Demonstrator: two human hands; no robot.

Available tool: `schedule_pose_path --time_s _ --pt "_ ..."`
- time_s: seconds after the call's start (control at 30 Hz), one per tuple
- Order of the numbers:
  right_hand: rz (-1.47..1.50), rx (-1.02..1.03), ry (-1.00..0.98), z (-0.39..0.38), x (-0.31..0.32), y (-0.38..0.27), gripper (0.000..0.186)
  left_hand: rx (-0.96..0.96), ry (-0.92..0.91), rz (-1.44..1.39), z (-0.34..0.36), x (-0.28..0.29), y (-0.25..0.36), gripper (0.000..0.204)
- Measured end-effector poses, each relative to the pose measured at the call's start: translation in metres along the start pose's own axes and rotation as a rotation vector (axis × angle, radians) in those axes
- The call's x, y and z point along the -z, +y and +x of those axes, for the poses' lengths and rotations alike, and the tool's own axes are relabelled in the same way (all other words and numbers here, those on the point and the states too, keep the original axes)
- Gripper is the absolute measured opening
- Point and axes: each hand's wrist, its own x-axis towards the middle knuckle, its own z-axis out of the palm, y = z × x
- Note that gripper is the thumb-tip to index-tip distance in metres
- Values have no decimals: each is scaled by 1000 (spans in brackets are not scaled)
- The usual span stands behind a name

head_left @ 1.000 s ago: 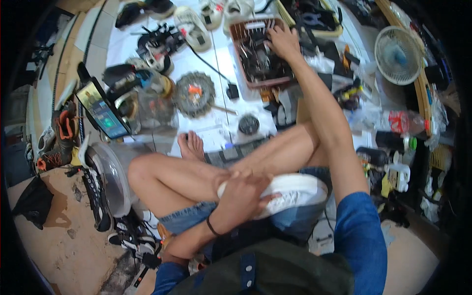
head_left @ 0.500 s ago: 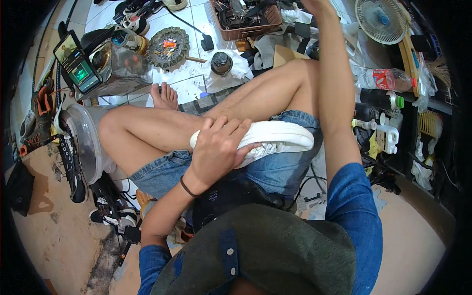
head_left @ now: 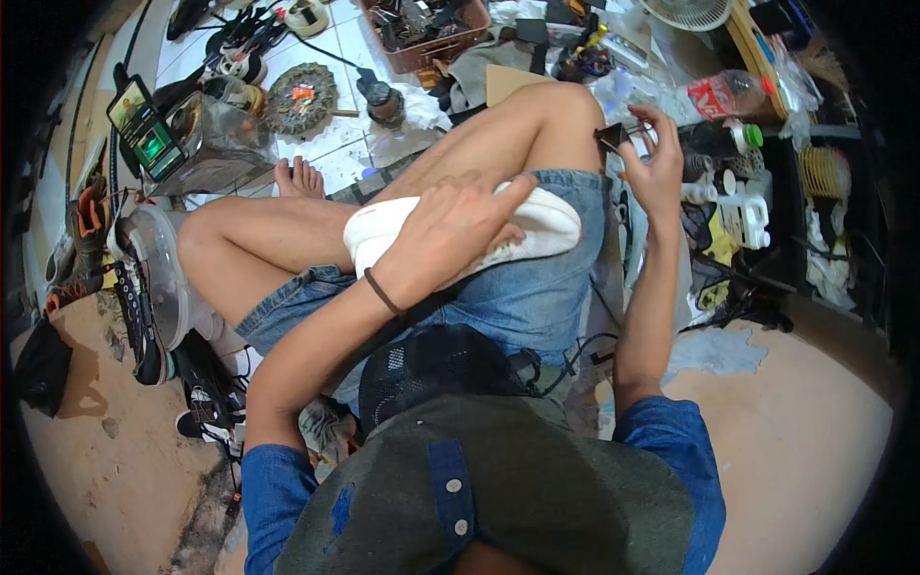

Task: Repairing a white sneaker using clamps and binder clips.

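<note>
A white sneaker [head_left: 379, 230] lies across my lap on the denim shorts, and my left hand [head_left: 455, 216] grips it, fingers over its upper, partly hiding it. Beside my right knee my right hand [head_left: 652, 163] is raised, its thumb and fingers on a small dark object [head_left: 613, 135], perhaps a tool, too small to identify.
In front are a red-brown basket of metal pieces [head_left: 441, 53], a tray with bits on it [head_left: 300, 105], a dark can [head_left: 383, 103], cardboard [head_left: 513, 84] and loose shoes. A propped phone [head_left: 144, 129] is at left; bottles [head_left: 733, 91], a fan [head_left: 700, 10] and jugs [head_left: 743, 220] are at right.
My right hand has come back from the basket area to beside my knee and now has a dark object. My left hand and the sneaker have shifted, with the fingers further along the shoe.
</note>
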Motion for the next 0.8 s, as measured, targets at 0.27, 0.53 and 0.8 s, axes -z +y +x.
schedule_pose_path --time_s 0.27,0.53,0.8 --pt "79 55 395 -8 -34 -8 27 -23 99 71 2 -14 -12 40" --pt "50 98 516 -20 -45 8 46 13 169 61 1 -16 -13 38" --pt "-50 221 325 -35 -28 28 48 49 164 51 -3 -12 -11 37"
